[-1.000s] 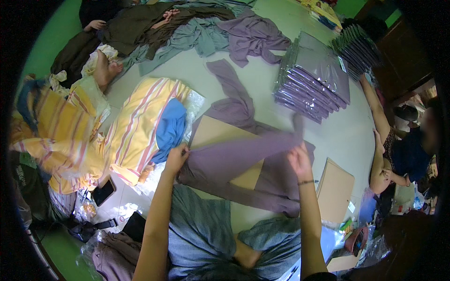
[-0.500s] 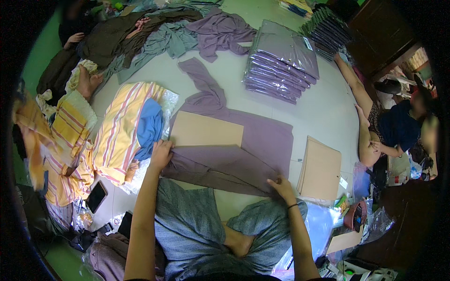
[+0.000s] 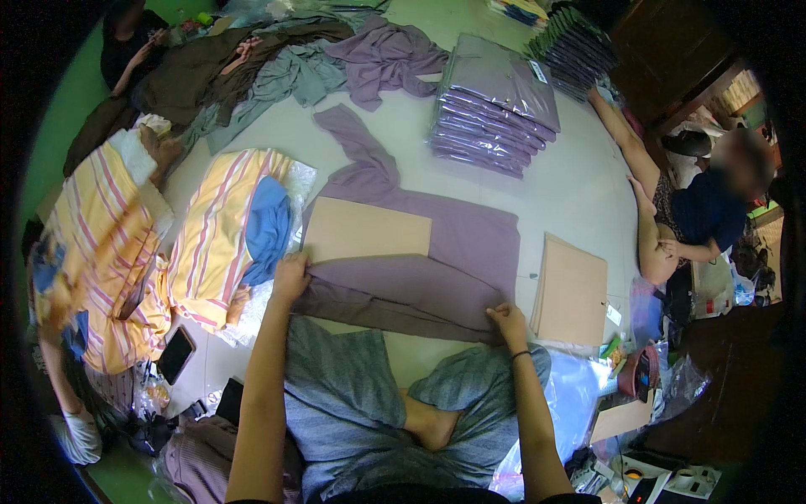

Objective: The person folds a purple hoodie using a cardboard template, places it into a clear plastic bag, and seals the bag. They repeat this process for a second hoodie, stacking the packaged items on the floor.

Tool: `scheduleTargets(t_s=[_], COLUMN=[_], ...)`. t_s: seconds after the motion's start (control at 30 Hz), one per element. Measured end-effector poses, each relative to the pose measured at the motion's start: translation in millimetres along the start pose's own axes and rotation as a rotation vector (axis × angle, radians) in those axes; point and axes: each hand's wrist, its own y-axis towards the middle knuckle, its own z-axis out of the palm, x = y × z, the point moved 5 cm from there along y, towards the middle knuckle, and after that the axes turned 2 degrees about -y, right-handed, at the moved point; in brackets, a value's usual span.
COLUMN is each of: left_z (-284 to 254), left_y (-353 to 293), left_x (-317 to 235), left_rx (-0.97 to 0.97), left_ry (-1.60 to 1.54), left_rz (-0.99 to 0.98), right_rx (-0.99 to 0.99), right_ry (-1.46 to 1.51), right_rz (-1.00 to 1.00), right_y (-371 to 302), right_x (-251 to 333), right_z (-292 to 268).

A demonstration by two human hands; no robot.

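A mauve long-sleeved garment (image 3: 470, 231) lies spread on the floor in front of my crossed legs, one sleeve stretching away to the far left. On it rests a tan cardboard sheet (image 3: 369, 228), its near edge bordered by a folded-over layer of the cloth. My left hand (image 3: 292, 275) is closed on the folded cloth at its left end, beside the cardboard's near left corner. At the near right corner of the garment, my right hand (image 3: 508, 323) pinches the cloth edge between thumb and fingers.
Right of the garment lie more cardboard sheets (image 3: 571, 290). Beyond stands a stack of bagged mauve garments (image 3: 495, 101). Yellow striped cloth (image 3: 210, 235) and a phone (image 3: 175, 355) lie to the left. Other people sit at left and right; loose clothes (image 3: 386, 59) are heaped at the back.
My right hand has moved slightly up and now pinches the cloth edge; the folded layer lies smoother. At the left, a person's striped cloth has shifted and spread out, and their arm shows.
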Motion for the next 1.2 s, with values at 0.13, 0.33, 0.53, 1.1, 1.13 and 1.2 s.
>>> scheduleTargets(t_s=[0.13, 0.33, 0.53, 1.1, 1.13, 1.2], left_z=[1, 9, 10, 25, 26, 26], left_y=[-6, -14, -14, -49, -49, -42], left_x=[10, 36, 53, 79, 80, 74], left_rx=[-0.056, -0.002, -0.112, 0.519, 0.496, 0.406], left_ry=[-0.057, -0.277, -0.397, -0.135, -0.056, -0.109], left_rz=[-0.103, -0.288, -0.246, -0.708, -0.717, -0.63], right_rx=[0.003, -0.011, -0.078, 0.106, 0.123, 0.132], right_ry=[-0.155, -0.384, 0.026, -0.436, -0.436, -0.442], right_rz=[-0.008, -0.075, -0.107, -0.407, -0.412, -0.414], right_y=[7, 7, 20, -39, -38, -35], right_x=[-4, -7, -13, 36, 34, 30], right_z=[7, 11, -8, 26, 27, 25])
